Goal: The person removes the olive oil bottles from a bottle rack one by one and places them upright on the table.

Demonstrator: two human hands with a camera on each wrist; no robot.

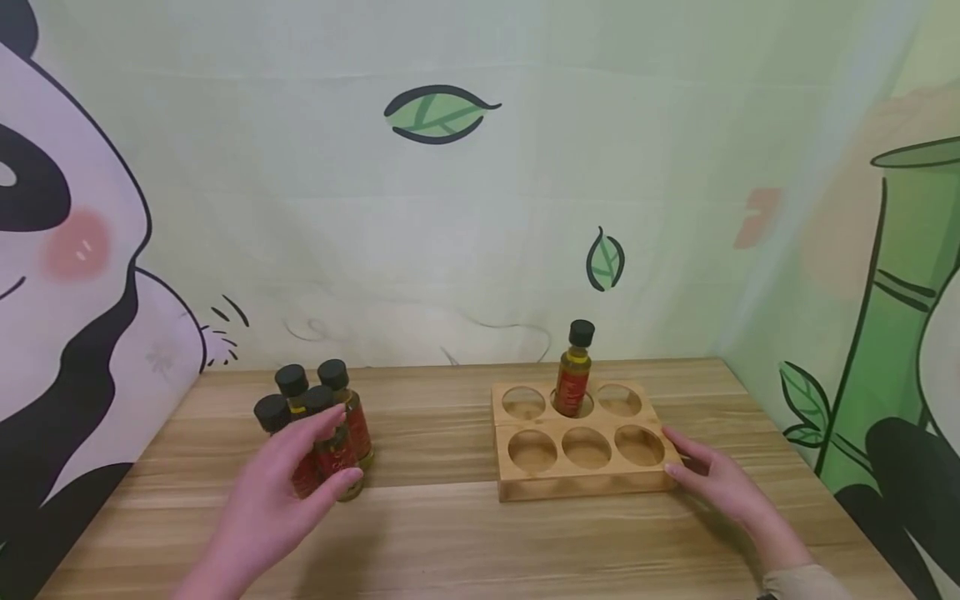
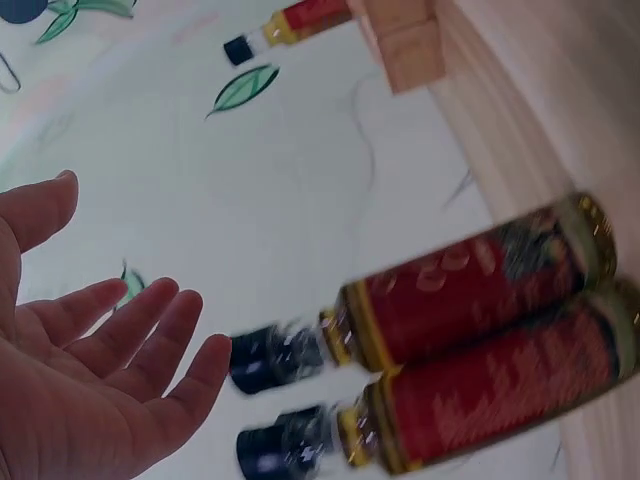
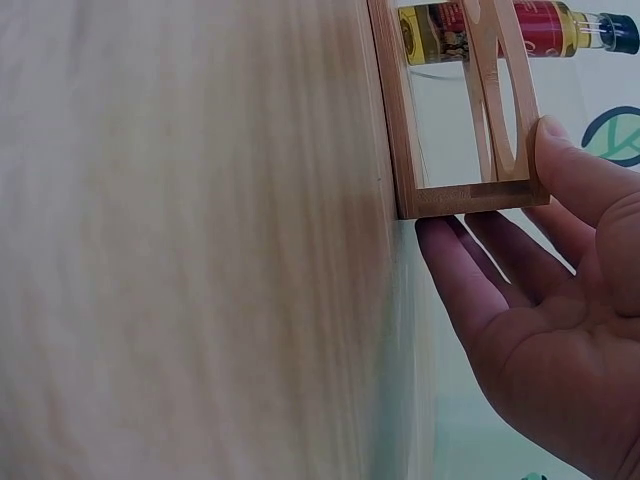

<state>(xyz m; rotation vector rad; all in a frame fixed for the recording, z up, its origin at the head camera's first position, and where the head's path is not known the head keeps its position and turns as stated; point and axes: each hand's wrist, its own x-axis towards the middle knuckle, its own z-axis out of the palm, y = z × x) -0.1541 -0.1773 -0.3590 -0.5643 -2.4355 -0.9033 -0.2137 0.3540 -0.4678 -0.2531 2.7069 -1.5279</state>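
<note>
My left hand (image 1: 273, 492) hovers with fingers spread in front of a cluster of small bottles (image 1: 356, 425) with black caps, red labels and yellowish contents. It partly hides them in the head view. In the left wrist view, the fingers are close to two bottle caps (image 2: 258, 360), with nothing held. A wooden rack (image 1: 585, 486) with two rows of round holes sits to the right. One similar bottle (image 1: 572, 387) stands in its back middle hole. My right hand (image 1: 720, 482) grips the rack's right end, thumb against the upper edge and fingers along the side (image 3: 510, 250).
Both the cluster and the rack stand on a wood-grain table (image 1: 435, 533). Behind it hangs a pale green cloth (image 1: 337, 208) printed with leaves, pandas and bamboo. A stretch of tabletop separates the bottles from the rack.
</note>
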